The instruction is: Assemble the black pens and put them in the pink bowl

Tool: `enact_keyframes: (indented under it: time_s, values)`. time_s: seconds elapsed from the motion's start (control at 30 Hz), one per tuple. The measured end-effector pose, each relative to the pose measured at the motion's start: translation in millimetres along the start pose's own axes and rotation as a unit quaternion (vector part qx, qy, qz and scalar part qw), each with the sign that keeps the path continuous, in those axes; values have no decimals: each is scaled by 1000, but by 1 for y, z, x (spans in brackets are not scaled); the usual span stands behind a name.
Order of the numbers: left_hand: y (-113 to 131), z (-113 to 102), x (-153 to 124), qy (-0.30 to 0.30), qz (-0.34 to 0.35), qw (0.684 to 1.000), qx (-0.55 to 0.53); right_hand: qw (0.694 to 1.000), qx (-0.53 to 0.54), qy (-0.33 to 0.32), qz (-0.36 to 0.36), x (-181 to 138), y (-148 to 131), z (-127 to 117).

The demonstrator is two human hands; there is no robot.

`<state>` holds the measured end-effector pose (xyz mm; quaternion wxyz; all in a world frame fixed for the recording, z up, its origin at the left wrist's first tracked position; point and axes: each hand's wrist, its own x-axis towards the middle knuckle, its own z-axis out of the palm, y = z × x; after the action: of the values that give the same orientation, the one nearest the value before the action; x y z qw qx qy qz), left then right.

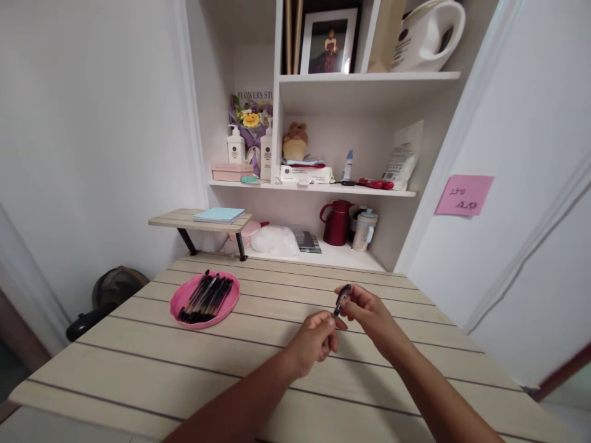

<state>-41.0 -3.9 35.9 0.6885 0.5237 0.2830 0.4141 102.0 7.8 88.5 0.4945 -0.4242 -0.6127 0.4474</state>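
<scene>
My two hands meet above the middle of the wooden slat table point(138, 363). My right hand point(369, 312) pinches the upper part of a short black pen point(342, 299), held nearly upright. My left hand point(315, 341) is closed just below it, its fingertips at the pen's lower end. To the left on the table lies a pink oval tray point(180, 299) holding several black pens point(206, 298).
Behind the table stands a white shelf unit with bottles, a plush toy, a dark red jug point(337, 223) and a white cup. A small raised wooden stand point(199, 220) carries a blue pad. A pink sticky note point(463, 194) hangs on the right wall.
</scene>
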Motion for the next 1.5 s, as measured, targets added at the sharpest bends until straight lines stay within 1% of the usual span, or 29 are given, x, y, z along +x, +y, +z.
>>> enact_keyframes:
  time_s: [0.07,0.13,0.27,0.37,0.47,0.63,0.73,0.83,0.9,0.97,1.03,1.1,1.13,1.17,1.23,1.3,1.33,1.4,1.5]
  values:
    - [2,-1,-4,2,3,1000,-5,999,17,-50,12,-4,-3,2]
    - [5,-2,-7,0,1,1000,-9,995,35,-87,12,-6,-4,3]
    - [13,-4,-14,-28,-20,999,-35,990,81,-112,1,-9,-4,3]
    - [18,-2,-20,-44,-31,997,-59,989,86,-119,16,-10,-5,5]
    - [22,1,-25,-32,-27,997,-72,991,76,-109,28,-13,-8,9]
    - [27,4,-28,-11,7,997,-78,992,93,-84,12,-15,-13,19]
    - [29,0,-28,8,24,999,-44,993,88,-73,6,-12,-13,24]
    - [29,-8,-27,36,29,998,30,996,62,-57,17,-8,-7,28]
    - [28,-19,-27,62,27,992,106,997,46,-58,35,-6,4,30]
    - [28,-35,-28,107,21,978,179,995,31,-75,65,-8,19,33]
    - [30,-55,-33,172,10,954,246,990,12,-96,102,-13,39,35]
    - [37,-79,-40,240,1,912,334,984,-12,-123,127,-18,60,36]
    - [42,-92,-45,272,4,880,389,981,-28,-137,136,-21,70,36]
    - [48,-105,-50,304,8,841,449,977,-43,-153,141,-23,80,36]
    - [63,-130,-60,378,-4,749,544,971,-70,-176,144,-26,95,34]
    - [76,-153,-69,443,-53,670,594,968,-91,-190,137,-27,103,33]
    - [81,-163,-73,465,-82,638,608,966,-101,-195,134,-27,105,33]
    - [87,-180,-77,485,-114,610,616,964,-116,-199,130,-27,106,33]
    - [85,-195,-79,491,-135,595,622,964,-126,-198,124,-26,104,34]
